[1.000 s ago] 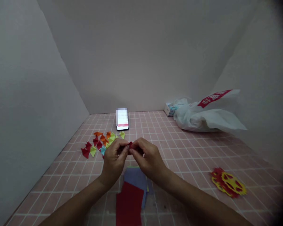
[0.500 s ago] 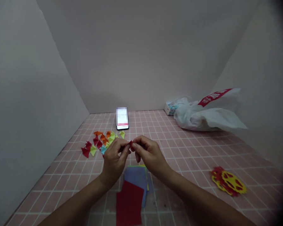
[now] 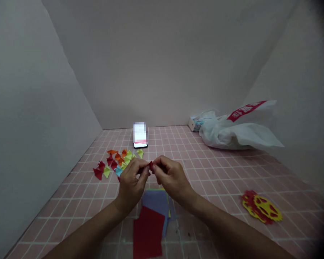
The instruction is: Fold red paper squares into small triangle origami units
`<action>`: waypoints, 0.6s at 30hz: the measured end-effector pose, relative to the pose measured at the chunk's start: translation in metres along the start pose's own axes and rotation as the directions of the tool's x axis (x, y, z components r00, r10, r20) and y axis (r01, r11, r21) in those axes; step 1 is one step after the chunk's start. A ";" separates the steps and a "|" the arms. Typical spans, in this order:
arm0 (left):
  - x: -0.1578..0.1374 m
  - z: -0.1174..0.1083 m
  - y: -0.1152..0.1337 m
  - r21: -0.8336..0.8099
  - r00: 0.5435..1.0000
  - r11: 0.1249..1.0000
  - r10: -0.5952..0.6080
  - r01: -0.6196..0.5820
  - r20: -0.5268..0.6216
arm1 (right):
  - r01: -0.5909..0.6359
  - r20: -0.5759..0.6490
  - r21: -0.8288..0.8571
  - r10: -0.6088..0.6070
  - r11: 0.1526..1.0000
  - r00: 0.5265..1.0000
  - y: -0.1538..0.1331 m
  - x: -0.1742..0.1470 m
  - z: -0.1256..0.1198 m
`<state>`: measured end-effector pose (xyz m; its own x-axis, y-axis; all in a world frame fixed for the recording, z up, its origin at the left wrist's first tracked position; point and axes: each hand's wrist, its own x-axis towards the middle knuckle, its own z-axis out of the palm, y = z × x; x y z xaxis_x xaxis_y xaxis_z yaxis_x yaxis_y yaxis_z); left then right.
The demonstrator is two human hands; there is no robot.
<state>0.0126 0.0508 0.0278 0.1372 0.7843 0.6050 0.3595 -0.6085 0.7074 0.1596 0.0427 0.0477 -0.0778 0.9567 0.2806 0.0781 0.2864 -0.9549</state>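
Both hands are clamped by thumb and fingertips on a small red folded paper (image 3: 151, 166) — left hand (image 3: 131, 181) on its left, right hand (image 3: 173, 178) on its right. Nearer lie red sheets (image 3: 148, 235) over blue ones; left, colourful folded pieces (image 3: 98, 173) — farther back, a lit phone (image 3: 140, 135); far right, a white bag (image 3: 226, 137).

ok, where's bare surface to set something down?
Widest free patch: between the right hand, the white bag and the red-and-yellow cutouts. Also between phone and small box, and left of the left forearm. Crowded: folded paper pieces around the left hand, paper sheets nearest the person.
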 end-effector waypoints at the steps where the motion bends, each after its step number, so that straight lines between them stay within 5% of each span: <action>1: 0.000 0.000 0.001 -0.024 1.000 1.000 -0.013 0.013 -0.014 | 0.023 -0.053 -0.066 -0.027 0.998 0.998 -0.001 -0.001 0.000; 4: -0.001 0.002 0.003 -0.129 0.994 0.989 -0.085 0.076 -0.071 | -0.044 -0.152 -0.026 0.040 0.999 0.988 0.000 -0.002 0.003; 7: -0.002 0.003 0.000 -0.156 0.991 0.984 -0.104 0.090 -0.085 | -0.140 -0.126 0.101 0.152 0.985 0.980 0.003 -0.002 0.004; 14: -0.001 0.002 -0.005 0.009 0.994 0.996 0.091 -0.090 -0.058 | -0.069 -0.105 -0.010 0.067 0.998 0.992 0.000 -0.001 0.001; 18: -0.001 0.001 -0.004 0.020 0.993 0.995 0.095 -0.093 -0.069 | -0.162 -0.137 0.063 0.169 0.985 0.976 0.001 0.002 -0.001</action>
<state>0.0122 0.0529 0.0237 0.1062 0.7130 0.6931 0.3636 -0.6766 0.6403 0.1604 0.0450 0.0473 0.0732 0.9893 0.1259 0.0267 0.1242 -0.9919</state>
